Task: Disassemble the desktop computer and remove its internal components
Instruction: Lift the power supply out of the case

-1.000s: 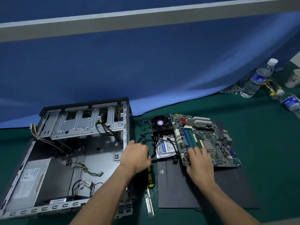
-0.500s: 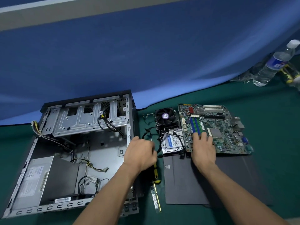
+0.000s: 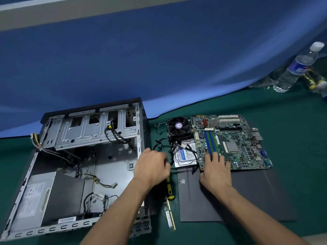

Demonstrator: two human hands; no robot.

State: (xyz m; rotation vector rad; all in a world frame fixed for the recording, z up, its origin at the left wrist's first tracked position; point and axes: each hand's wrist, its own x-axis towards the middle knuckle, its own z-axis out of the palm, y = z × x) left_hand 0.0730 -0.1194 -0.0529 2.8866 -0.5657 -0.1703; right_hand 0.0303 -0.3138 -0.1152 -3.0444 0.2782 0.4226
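- Green cloth covered the table (image 3: 292,121), and nearest the camera a RAM stick (image 3: 170,217) lay on it between the case (image 3: 53,228) and the side panel (image 3: 247,200).
- A dark side panel lay flat on the right, its far edge under the motherboard (image 3: 235,140).
- A yellow-and-black screwdriver (image 3: 169,189) lay just beyond the RAM stick, its far end hidden under the left hand (image 3: 152,167).
- The left hand was seen from the back, fingers curled down among the black cables (image 3: 159,144) beside the case; whether they pinched anything could not be told.
- The right hand (image 3: 216,171) lay flat, fingers straight and slightly spread, the tips resting on the near edge of the motherboard close to the blue and green memory slots.
- The open case lay on its side at the left, with the power supply (image 3: 44,195) in its near corner and loose wires inside.
- A hard drive (image 3: 185,155) lay between the hands, touching the motherboard's left edge.
- A cooler fan (image 3: 178,127) sat just beyond the drive.
- A water bottle (image 3: 295,68) stood far right against the blue backdrop (image 3: 159,59).
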